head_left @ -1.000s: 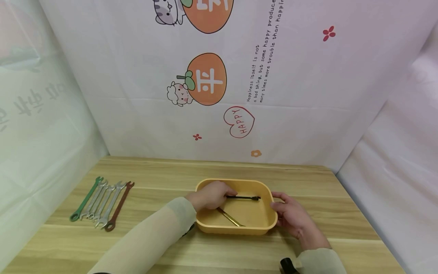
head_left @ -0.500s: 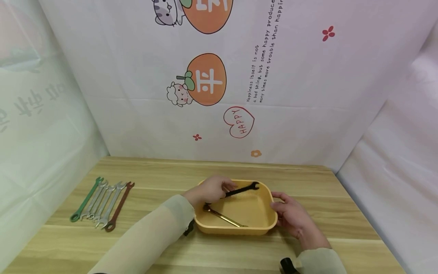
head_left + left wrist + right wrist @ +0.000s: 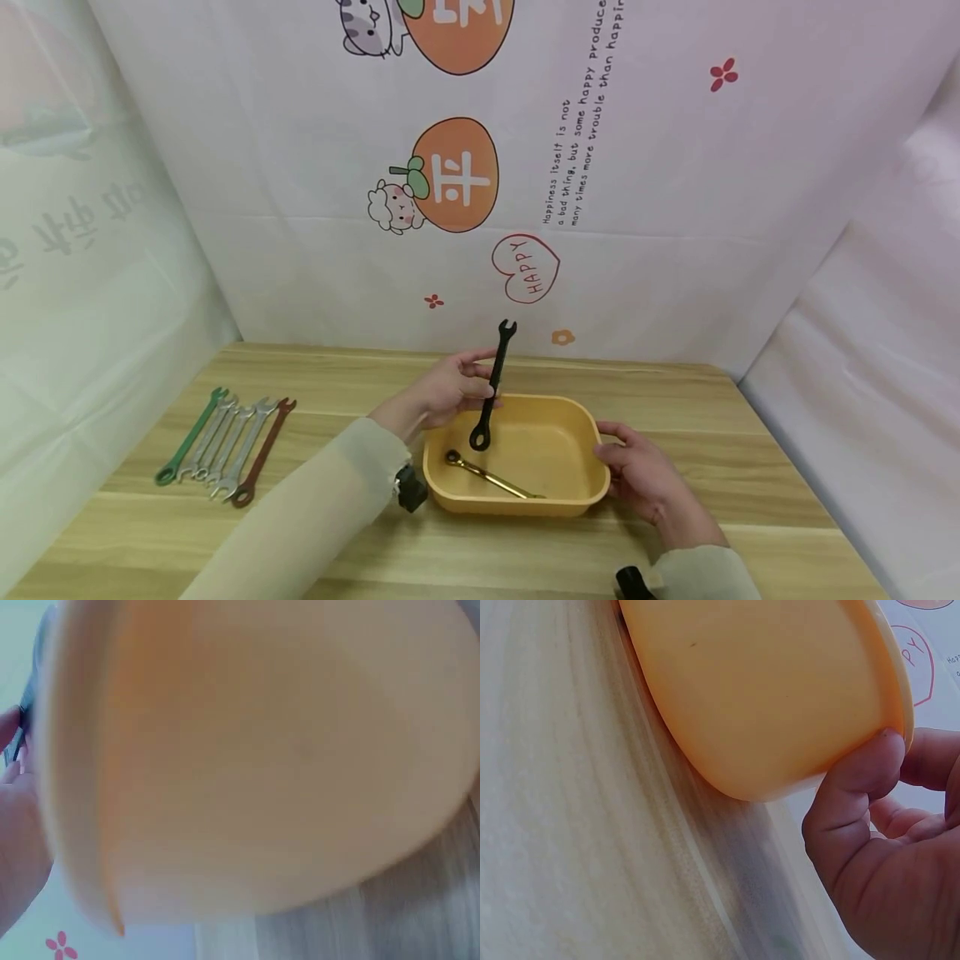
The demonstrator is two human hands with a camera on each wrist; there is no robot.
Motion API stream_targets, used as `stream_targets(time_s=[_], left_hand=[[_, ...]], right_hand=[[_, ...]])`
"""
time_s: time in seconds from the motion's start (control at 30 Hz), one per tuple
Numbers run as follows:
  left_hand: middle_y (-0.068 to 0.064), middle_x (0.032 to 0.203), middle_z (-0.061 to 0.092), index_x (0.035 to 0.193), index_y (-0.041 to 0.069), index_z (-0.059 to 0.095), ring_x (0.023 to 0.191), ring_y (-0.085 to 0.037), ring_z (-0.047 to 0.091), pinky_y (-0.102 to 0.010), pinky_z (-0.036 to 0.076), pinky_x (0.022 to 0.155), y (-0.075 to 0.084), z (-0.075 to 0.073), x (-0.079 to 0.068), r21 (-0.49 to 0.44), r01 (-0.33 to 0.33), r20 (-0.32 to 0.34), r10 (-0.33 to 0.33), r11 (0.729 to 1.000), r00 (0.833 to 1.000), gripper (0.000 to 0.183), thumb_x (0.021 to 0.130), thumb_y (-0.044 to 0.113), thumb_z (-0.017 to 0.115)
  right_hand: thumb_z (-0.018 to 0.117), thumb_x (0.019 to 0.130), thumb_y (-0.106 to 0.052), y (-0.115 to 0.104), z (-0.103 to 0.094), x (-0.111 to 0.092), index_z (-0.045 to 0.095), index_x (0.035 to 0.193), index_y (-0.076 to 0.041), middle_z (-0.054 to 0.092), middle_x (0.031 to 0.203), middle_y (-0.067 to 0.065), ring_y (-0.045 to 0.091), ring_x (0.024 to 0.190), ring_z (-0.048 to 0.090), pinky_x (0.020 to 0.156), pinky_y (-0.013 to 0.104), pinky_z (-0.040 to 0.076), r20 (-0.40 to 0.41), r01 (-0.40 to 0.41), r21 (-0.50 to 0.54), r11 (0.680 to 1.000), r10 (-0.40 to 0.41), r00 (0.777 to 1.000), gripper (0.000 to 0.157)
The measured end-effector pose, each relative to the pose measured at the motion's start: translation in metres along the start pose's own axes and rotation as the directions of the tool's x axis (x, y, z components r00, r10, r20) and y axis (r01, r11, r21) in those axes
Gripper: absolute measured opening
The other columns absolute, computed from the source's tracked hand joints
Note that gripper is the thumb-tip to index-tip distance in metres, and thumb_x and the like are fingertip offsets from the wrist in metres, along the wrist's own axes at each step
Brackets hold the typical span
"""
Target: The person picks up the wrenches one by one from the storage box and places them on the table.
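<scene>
My left hand holds a black combination wrench by its middle, over the left end of a yellow plastic bin. The wrench tilts, its fork end up and its ring end down. Inside the bin lies a gold wrench. At the bin's right end my right hand grips the rim; the right wrist view shows the thumb against the wall. In the left wrist view the bin fills most of the picture, with part of my left hand at the left edge.
A row of several wrenches lies on the wooden table at the left: a green wrench, silver ones, and a red-brown wrench. A printed white cloth hangs behind the table, with more white cloth at both sides.
My left hand has lifted the black wrench out of the bin and turned it from level to steep. The gold wrench now shows fully. My right hand stays at the bin.
</scene>
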State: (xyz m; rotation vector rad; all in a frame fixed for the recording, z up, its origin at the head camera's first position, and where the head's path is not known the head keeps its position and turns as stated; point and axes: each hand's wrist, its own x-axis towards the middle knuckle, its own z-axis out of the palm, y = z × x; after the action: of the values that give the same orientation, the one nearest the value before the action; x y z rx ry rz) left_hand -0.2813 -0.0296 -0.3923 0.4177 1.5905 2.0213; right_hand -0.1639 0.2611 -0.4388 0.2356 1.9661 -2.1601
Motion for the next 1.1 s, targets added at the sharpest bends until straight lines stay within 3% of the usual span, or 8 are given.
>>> stream_targets(time_s=[0.23,0.47,0.6,0.73,0.9,1.1], left_hand=[[-0.017,0.119,0.058,0.153,0.013,0.041,0.092,-0.033,0.065,-0.055,0.050,0.093,0.004,-0.011,-0.012,-0.024,0.025,-0.017,-0.026,0.999,1.000,0.076,0.087,-0.019,0.060],[-0.012,0.118,0.062,0.151,0.016,0.045,0.099,-0.032,0.067,-0.041,0.058,0.081,0.008,-0.029,-0.031,-0.048,0.031,-0.088,-0.035,0.998,0.995,0.073,0.088,-0.014,0.064],[-0.013,0.119,0.059,0.152,0.015,0.043,0.105,-0.036,0.065,-0.037,0.059,0.075,0.012,-0.042,-0.043,0.005,0.015,-0.120,-0.014,1.000,0.993,0.071,0.089,-0.013,0.063],[-0.017,0.126,0.052,0.153,0.013,0.040,0.106,-0.036,0.062,-0.040,0.058,0.080,0.014,-0.057,-0.057,0.067,0.019,-0.147,-0.009,0.998,0.989,0.070,0.091,-0.012,0.061],[-0.023,0.133,0.047,0.153,0.010,0.038,0.106,-0.032,0.060,-0.042,0.056,0.085,0.008,-0.083,-0.077,0.164,0.057,-0.193,-0.025,0.985,0.981,0.069,0.092,-0.010,0.063],[-0.024,0.132,0.047,0.153,0.004,0.036,0.104,-0.033,0.062,-0.040,0.057,0.081,0.002,-0.115,-0.108,0.251,0.125,-0.253,-0.060,0.960,0.966,0.071,0.090,-0.010,0.065]], right_hand=[[0.052,0.102,-0.007,0.000,0.000,-0.001,0.029,0.149,0.002,0.065,0.096,0.011,0.020,0.076,0.063,0.060,0.031,0.054,0.010,0.005,0.004,1.000,-0.005,1.000,0.053],[0.051,0.102,-0.005,0.001,0.001,0.000,0.030,0.148,0.002,0.064,0.097,0.011,0.019,0.076,0.063,0.061,0.031,0.055,0.002,-0.006,0.012,1.000,0.006,1.000,0.051],[0.052,0.102,-0.005,0.002,0.001,0.000,0.030,0.148,0.002,0.064,0.098,0.011,0.020,0.076,0.064,0.061,0.031,0.055,0.006,-0.002,0.010,1.000,0.002,1.000,0.052],[0.053,0.101,-0.006,0.002,0.001,-0.001,0.029,0.148,0.002,0.064,0.098,0.011,0.020,0.076,0.064,0.061,0.031,0.055,0.016,0.003,0.014,1.000,-0.003,1.000,0.053],[0.052,0.101,-0.006,0.002,0.000,0.000,0.030,0.148,0.002,0.065,0.099,0.012,0.021,0.078,0.064,0.063,0.032,0.055,0.016,0.004,0.019,1.000,-0.004,1.000,0.052],[0.052,0.102,-0.006,0.000,-0.001,0.000,0.029,0.148,0.002,0.065,0.100,0.013,0.021,0.079,0.065,0.064,0.033,0.056,0.021,0.006,0.014,1.000,-0.007,1.000,0.052]])
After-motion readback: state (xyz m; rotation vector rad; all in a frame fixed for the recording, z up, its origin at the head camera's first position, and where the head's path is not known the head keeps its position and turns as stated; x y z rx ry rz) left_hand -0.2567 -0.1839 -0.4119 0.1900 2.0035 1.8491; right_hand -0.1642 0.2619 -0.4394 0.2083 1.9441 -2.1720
